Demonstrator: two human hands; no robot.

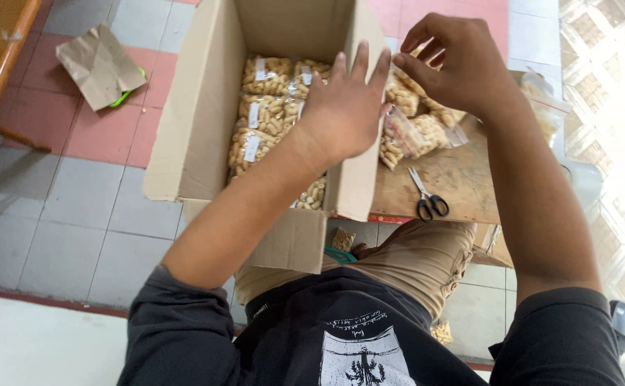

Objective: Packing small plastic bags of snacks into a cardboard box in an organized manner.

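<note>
The clear plastic snack bags (412, 129) are small and packed with pale tan, finger-shaped pieces; several lie heaped on the wooden tabletop (455, 182) right of centre in the frame, just beside the open cardboard box (198, 121). More bags of the same kind, each with a small white label, lie in rows inside the box (266, 107) in the upper middle of the frame. The right hand (455, 64) hovers over the top of the heap, its fingers (416, 71) curled and bunched together at the upper edge of one bag, though whether they actually pinch it cannot be told. The left hand (345, 107) is spread flat with fingers apart, over the box's right wall, with the heap just to its right and the boxed bags just to its left. A pair of black-handled scissors (427, 196) lies on the tabletop below the heap.
</note>
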